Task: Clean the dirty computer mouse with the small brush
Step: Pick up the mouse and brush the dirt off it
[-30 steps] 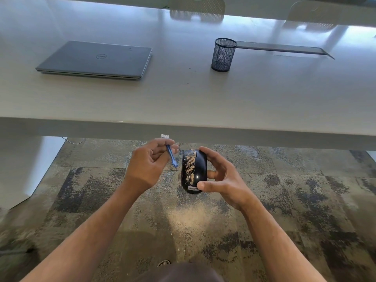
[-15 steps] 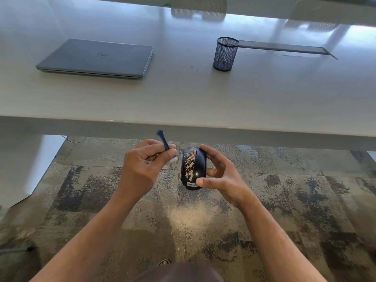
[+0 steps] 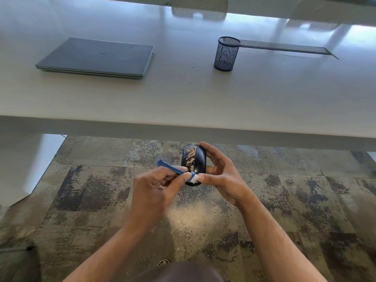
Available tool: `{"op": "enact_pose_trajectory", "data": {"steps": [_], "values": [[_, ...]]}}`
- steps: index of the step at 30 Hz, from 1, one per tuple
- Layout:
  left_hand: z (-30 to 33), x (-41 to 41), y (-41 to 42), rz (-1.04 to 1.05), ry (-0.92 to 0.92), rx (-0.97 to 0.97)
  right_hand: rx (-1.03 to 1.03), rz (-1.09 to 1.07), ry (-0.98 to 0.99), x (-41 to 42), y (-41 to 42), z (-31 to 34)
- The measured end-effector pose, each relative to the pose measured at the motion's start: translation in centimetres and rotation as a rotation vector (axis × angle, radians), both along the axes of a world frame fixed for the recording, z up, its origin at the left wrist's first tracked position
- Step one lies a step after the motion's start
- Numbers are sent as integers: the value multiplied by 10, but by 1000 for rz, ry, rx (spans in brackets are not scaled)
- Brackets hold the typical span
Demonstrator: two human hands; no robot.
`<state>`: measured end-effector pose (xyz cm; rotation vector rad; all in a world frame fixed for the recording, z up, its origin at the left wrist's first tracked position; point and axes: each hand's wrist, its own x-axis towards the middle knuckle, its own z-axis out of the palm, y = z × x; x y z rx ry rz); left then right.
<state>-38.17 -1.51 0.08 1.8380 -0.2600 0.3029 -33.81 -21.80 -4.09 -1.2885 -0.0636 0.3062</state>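
the left grip (image 3: 154, 192) pinches the small brush (image 3: 177, 172), bristles at the near end of the mouse (image 3: 193, 164), which the right grip (image 3: 221, 178) clasps below the tabletop (image 3: 183, 98) edge. short light strokes should flick grit floorward.

Seen below the table edge (image 3: 183, 127): black mouse (image 3: 198, 159) with tan dirt, gripped by right hand (image 3: 221, 178); blue brush (image 3: 175, 170) pinched in left hand (image 3: 154, 192), white bristles touching the mouse's near end; closed laptop (image 3: 97, 58) and mesh cup (image 3: 226, 53) well apart on the tabletop.
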Motion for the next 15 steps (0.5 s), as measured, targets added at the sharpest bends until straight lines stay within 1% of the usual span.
{"op": "enact_pose_trajectory", "data": {"steps": [4, 8, 15], "values": [[-3, -4, 0, 9, -14, -26, 46, -3, 1, 1, -1, -1], [-9, -6, 1, 8, -30, -13, 53, -6, 4, 2, -2, -2], [-12, -2, 5, 106, -53, 28, 46, -18, 22, 4, -3, -1]]}}
